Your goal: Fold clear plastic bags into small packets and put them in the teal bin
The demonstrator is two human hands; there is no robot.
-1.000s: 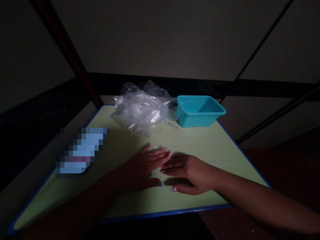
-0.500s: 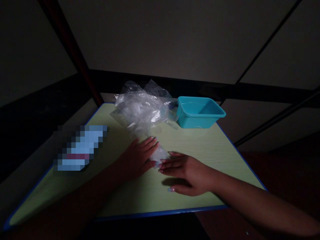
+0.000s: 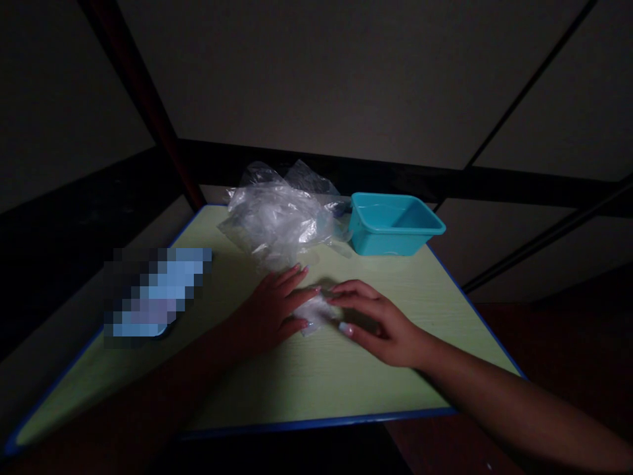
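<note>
A small piece of clear plastic, perhaps a folded bag (image 3: 315, 311), lies on the pale green table between my hands. My left hand (image 3: 277, 307) rests at its left side, fingers spread, with the thumb and index fingertips touching its edge. On the other side is my right hand (image 3: 378, 320), its fingers stretched out and apart. The right fingertips reach the upper right edge of the plastic, while the thumb hangs a little to the right of it. Neither hand grips the plastic.
A heap of crumpled clear plastic bags (image 3: 281, 214) lies at the table's back. Right of it stands a turquoise plastic basin (image 3: 388, 241). A blurred-out flat object (image 3: 161, 293) lies near the left edge. The table (image 3: 316, 382) has a blue rim; dark panels rise behind.
My right hand has moved slightly up, and its thumb has come closer to the plastic. The left index finger has separated from the other fingers. The plastic lies a little flatter.
</note>
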